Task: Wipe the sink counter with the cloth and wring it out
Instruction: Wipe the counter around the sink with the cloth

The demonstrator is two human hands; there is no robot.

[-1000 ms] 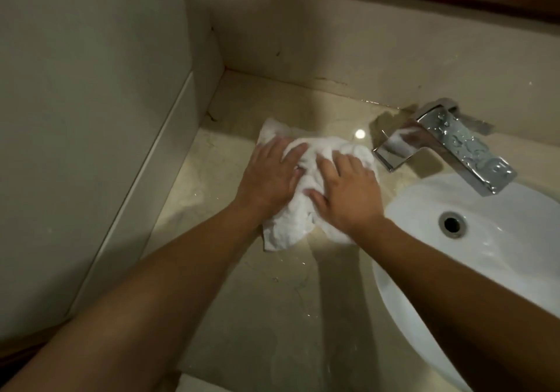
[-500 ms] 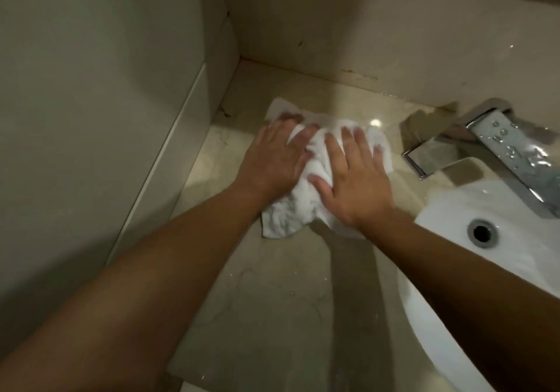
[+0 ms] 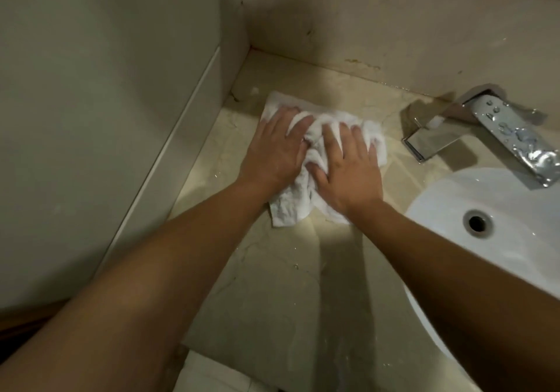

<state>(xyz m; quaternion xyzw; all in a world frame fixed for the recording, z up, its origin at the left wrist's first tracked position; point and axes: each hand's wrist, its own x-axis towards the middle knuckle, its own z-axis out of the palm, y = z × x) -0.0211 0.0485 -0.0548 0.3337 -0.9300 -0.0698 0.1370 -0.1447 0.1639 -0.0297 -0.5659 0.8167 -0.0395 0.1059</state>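
A crumpled white cloth (image 3: pixel 291 209) lies on the beige marble counter (image 3: pixel 288 285), left of the sink, near the back left corner. My left hand (image 3: pixel 275 152) presses flat on its left half with fingers spread forward. Beside it, my right hand (image 3: pixel 348 170) presses flat on the right half, fingers stretched out over the bunched fabric. Both palms cover most of the cloth; its far corner and near edge stick out.
A white basin (image 3: pixel 500 240) with a drain hole sits to the right. A wet chrome faucet (image 3: pixel 497 131) stands behind it. Walls close the counter at the left and back. Water drops dot the counter.
Both hands and the cloth have slid slightly away from me toward the back corner. The camera has turned left, so the faucet and basin sit further right in view.
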